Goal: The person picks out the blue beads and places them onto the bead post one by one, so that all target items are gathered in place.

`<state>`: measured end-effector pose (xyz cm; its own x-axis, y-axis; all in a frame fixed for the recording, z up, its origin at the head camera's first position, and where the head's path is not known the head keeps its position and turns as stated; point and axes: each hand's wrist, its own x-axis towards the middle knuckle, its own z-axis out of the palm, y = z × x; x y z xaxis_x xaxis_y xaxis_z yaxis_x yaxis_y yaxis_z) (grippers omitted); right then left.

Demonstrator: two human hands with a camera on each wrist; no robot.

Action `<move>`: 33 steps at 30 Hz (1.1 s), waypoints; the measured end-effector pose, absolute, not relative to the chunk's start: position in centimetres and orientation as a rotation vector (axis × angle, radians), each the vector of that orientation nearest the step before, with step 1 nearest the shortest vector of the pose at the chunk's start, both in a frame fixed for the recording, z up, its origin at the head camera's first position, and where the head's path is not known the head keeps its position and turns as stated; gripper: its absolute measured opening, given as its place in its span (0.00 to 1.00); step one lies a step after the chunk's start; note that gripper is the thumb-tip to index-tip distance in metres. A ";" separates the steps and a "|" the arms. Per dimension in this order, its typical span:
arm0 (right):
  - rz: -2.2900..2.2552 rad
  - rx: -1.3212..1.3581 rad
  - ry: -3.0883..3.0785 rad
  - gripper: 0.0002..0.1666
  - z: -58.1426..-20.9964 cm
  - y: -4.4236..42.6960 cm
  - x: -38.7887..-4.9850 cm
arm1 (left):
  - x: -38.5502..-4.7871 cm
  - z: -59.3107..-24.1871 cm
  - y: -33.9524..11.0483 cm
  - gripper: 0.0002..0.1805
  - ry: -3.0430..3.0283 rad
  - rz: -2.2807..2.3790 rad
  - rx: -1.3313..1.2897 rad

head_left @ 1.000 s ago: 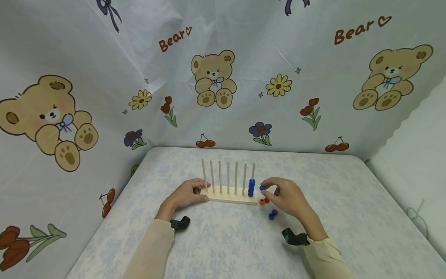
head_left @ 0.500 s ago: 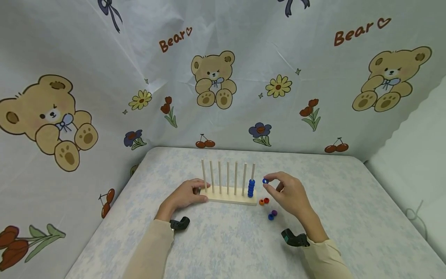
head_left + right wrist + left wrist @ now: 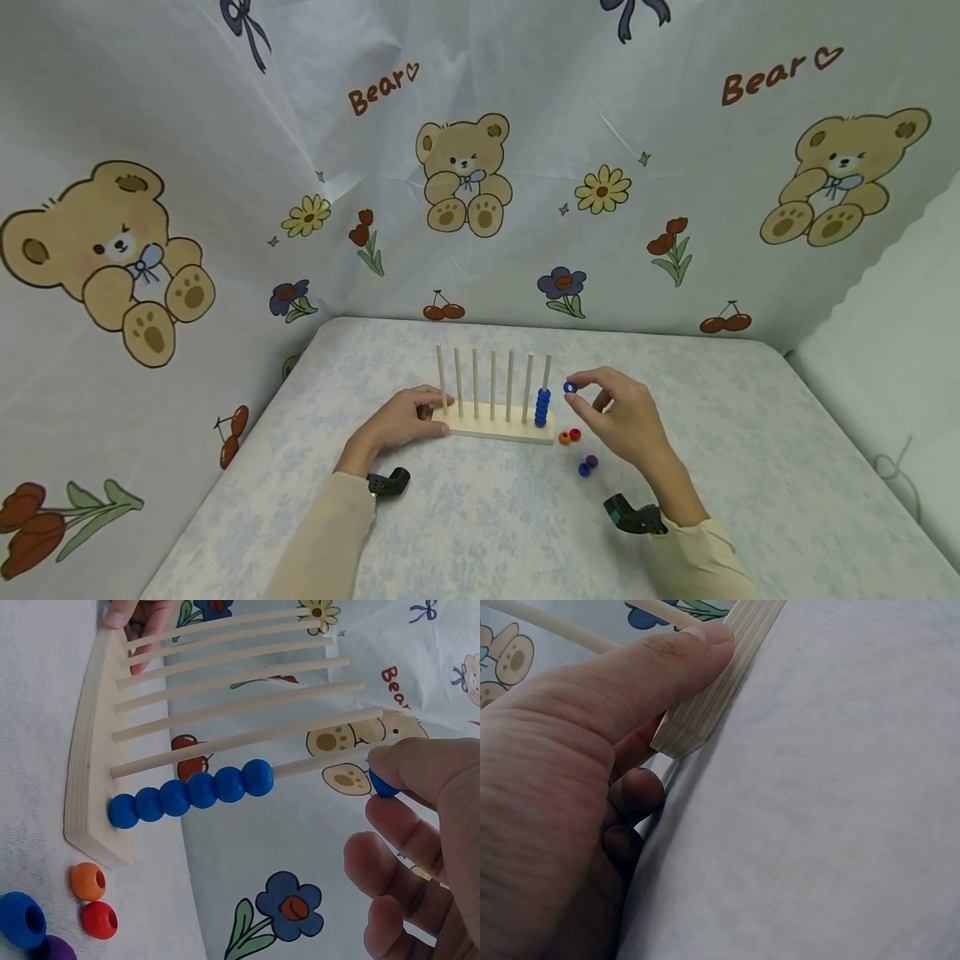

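A wooden peg board (image 3: 495, 427) with a row of upright pegs stands on the table. Its rightmost peg carries a stack of several blue beads (image 3: 201, 790); the other pegs are bare. My left hand (image 3: 405, 416) grips the board's left end, thumb on the front edge (image 3: 705, 705) and fingers behind. Between thumb and forefinger my right hand (image 3: 626, 417) pinches a blue bead (image 3: 570, 388), just right of the rightmost peg and near its top. In the right wrist view the thumb partly hides that bead (image 3: 382, 784), with the other fingers loosely bent.
An orange bead (image 3: 564, 437) and a red bead (image 3: 575, 434) lie by the board's right end. Nearer me are a purple bead (image 3: 592, 461) and a loose blue bead (image 3: 584, 470). A bear-print cloth (image 3: 465, 275) hangs behind the table (image 3: 480, 533).
My right hand has lifted the pinched blue bead up and slightly right, then stayed nearly still, the bead's hole now showing. My left hand keeps its hold on the board.
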<state>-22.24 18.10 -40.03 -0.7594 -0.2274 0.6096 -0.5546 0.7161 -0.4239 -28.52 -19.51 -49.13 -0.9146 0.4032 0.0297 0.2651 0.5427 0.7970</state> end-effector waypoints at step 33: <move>0.924 0.665 -2.298 0.13 -37.1 15.7 -24.9 | -28.8 -49.2 -19.7 0.25 2.627 1.293 0.559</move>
<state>-24.86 15.66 -37.10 -0.7144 -0.2306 0.6606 -0.6237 0.6379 -0.4518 -28.79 -19.65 -49.20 -0.9171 0.3982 0.0204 0.2590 0.5561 0.7897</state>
